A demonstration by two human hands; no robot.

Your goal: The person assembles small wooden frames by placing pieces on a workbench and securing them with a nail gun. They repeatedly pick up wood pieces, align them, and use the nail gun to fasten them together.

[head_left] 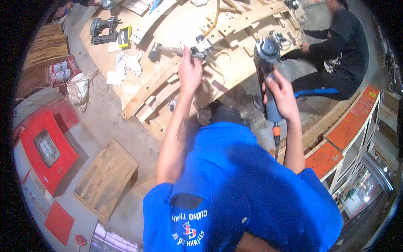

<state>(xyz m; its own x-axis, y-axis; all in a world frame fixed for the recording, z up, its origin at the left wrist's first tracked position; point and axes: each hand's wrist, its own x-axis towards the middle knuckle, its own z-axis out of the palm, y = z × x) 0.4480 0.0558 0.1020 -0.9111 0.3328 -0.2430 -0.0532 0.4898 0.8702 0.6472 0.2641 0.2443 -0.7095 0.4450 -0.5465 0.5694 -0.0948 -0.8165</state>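
At the far left of the pale wooden bench [105, 56] lies a black-and-grey nail gun [105, 27], with a yellow-edged box [124, 36] just beside it and a crumpled white cloth [129, 63] nearer the person. Next comes a long, curved, light-brown wooden rail [145, 93], lying along the bench's near edge. Over it is a dark-headed hammer with a pale handle [170, 49]; the left hand [190, 73] has its fingers closed around that handle, its head pointing left. Farther right, the right hand [280, 92] wraps its fingers round the grey body of a long, dark power tool [273, 107], its round head uppermost and its orange-collared cord [276, 131] hanging below. The step in hand looks like handling these two tools; any next move calls for a steady grip and a free cord. At the right sits a co-worker in dark clothes [348, 42].
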